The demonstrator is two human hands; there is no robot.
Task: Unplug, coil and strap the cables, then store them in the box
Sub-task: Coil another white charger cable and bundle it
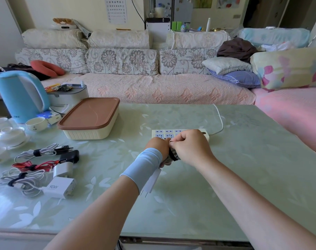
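- Coiled cable point(172, 156) up off the bench point(243, 177), just on the near side of the power strip point(160, 134), clasped between both hands, with a dark strap across it.
- Left hand point(158, 145), pale blue sleeve on the wrist, fingers curled round the coil from the left.
- Right hand point(189, 147), fingers bent tight, thumb and forefinger pinching at the top of the coil; strap or cord, cannot tell.
- White charger point(152, 182) below the left wrist, long axis slanting from the hands toward the near edge, two prongs pointing at that edge and a little left; resting or hanging, cannot tell.
- Power strip lying long side left to right, sockets up, white cord point(220, 121) leaving its right end and curving off to the far edge.
- Box point(87, 134) to the left of the strip and apart from it, cream walls, brown lid point(89, 114) shut on top; contents hidden.
- Left of the arms, three strapped bundles flat on the bench, long axes roughly left to right: white-and-black bundle point(39, 152), red bundle point(33, 166), white bundle point(22, 180).
- Beside their right ends, black charger point(69, 156), small white charger point(62, 169), 90W charger point(60, 186).
- Blue kettle point(18, 94) at the far left.
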